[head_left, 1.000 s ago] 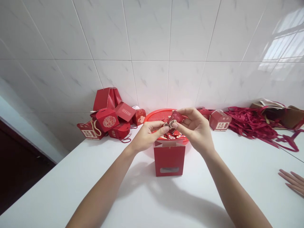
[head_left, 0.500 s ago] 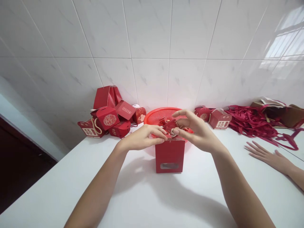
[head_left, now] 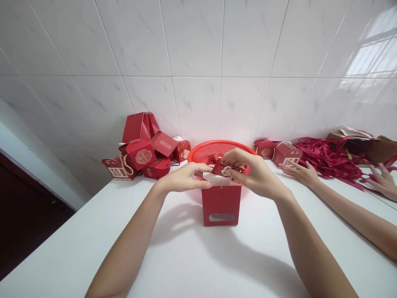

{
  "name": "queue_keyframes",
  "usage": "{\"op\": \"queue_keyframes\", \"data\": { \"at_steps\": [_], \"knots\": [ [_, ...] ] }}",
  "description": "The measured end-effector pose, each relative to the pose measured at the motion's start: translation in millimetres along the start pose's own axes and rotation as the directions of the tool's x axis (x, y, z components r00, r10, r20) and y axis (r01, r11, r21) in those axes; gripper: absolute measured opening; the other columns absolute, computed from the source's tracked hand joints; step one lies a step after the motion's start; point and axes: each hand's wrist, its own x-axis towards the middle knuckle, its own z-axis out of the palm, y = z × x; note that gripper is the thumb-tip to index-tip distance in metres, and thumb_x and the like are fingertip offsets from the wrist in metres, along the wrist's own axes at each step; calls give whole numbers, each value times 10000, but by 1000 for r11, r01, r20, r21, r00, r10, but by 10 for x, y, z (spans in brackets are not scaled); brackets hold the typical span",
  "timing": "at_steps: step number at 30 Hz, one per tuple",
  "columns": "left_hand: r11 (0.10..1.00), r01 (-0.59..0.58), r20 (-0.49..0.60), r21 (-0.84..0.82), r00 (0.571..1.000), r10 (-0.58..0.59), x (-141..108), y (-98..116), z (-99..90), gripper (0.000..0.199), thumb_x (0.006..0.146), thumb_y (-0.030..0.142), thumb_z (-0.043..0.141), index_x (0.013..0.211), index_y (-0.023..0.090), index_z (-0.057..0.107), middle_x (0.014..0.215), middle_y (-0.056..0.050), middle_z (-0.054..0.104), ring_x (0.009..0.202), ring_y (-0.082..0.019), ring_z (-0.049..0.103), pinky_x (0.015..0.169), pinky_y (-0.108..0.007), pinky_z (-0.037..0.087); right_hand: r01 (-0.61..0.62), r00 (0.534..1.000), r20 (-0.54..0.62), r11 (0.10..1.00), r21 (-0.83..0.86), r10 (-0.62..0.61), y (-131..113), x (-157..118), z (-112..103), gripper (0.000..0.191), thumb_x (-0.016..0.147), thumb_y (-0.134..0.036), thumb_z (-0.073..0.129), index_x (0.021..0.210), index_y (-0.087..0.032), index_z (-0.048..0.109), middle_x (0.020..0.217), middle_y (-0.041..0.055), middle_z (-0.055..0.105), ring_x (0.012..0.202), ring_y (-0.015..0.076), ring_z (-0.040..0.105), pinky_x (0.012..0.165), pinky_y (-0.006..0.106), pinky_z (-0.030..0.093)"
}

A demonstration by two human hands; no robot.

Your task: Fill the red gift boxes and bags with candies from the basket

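A red paper gift box (head_left: pixel 221 205) with a small oval window stands upright on the white table, its top open and pale inside. My left hand (head_left: pixel 186 178) is closed on the box's upper left edge, thumb in front. In my right hand (head_left: pixel 256 171), pinched between thumb and fingers, is a small red candy packet (head_left: pixel 221 167) with pale printing, just above the box opening. Right behind the box sits a red mesh basket (head_left: pixel 201 150) with more red wrapped pieces in it, partly hidden by my hands.
Several red gift boxes (head_left: pixel 141 155) are piled at the left by the tiled wall. At the right, a co-worker's hand (head_left: pixel 302 174) touches another red box (head_left: pixel 287 154); the other hand (head_left: pixel 384 184) is near dark red ribbons (head_left: pixel 322 155). A brown carton (head_left: pixel 378 149) lies behind.
The candy packet has tilted into fuller view above the box, whose pale inside now shows. The co-worker's hand has reached forward to a red box, and a second hand has come into view.
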Motion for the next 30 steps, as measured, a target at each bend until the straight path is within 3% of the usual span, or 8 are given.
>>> {"op": "queue_keyframes", "data": {
  "at_steps": [5,11,18,24,30],
  "knots": [
    [998,33,122,-46,992,-27,-7,-11,-29,404,851,368,656,1226,223,699,1072,-49,710,921,-205,622,777,-299,491,-46,985,162,995,-87,59,-20,9,19,119,884,-116,560,929,-221,598,883,7,695,781,162,637,665,269,453],
    [992,113,122,-48,987,-107,-9,-26,-33,515,832,355,689,1339,277,639,1253,-56,696,1097,-247,625,878,-324,492,-49,941,316,975,-216,118,-45,12,1,160,841,-51,557,849,-206,598,828,4,685,752,160,605,636,255,380],
    [995,92,125,-23,988,-88,-9,-36,-31,536,849,370,677,1371,269,614,1129,-45,741,1023,-240,645,836,-314,488,-33,935,334,968,-248,118,-38,14,80,217,858,-42,478,836,-190,636,750,12,666,652,144,554,605,263,344],
    [994,103,133,-46,987,-96,-7,-41,-30,540,858,368,675,1385,281,599,1093,-42,748,1029,-227,640,857,-306,478,-28,926,358,969,-246,117,-53,26,70,280,851,-14,447,844,-188,666,791,25,691,681,142,580,612,258,352],
    [994,98,143,-55,986,-89,-8,-29,-29,510,867,381,664,1364,276,620,969,-25,741,920,-199,626,779,-283,462,-32,931,346,970,-241,116,-45,23,73,256,875,-31,450,832,-185,650,802,20,704,684,141,589,597,260,360]
  ]
}}
